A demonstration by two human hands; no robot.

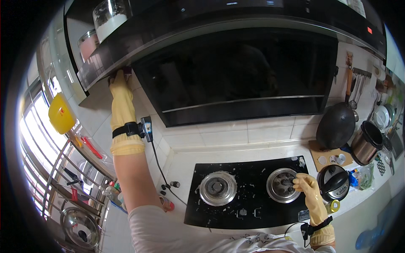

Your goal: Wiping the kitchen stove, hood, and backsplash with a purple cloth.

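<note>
My left hand (119, 80), in a long yellow rubber glove, reaches up to the underside of the black range hood (234, 76) at its left end. Its fingertips are partly hidden, beside a small dark purplish thing that I cannot identify. My right hand (304, 182), gloved alike, hovers at the right edge of the right burner (282, 185), fingers bent; whether they pinch anything is unclear. Both forearms carry black straps with small devices. White spots and smears mark the black glass gas hob (250, 193), around the left burner (218, 188) too.
Right of the hob stand a black pot lid (333, 182), a yellow-capped jar (333, 206) and a steel pot (367, 144); a dark wok (336, 126) leans on the tiles. Small black knobs (163, 189) lie left of the hob. A barred window (42, 126) is at the left.
</note>
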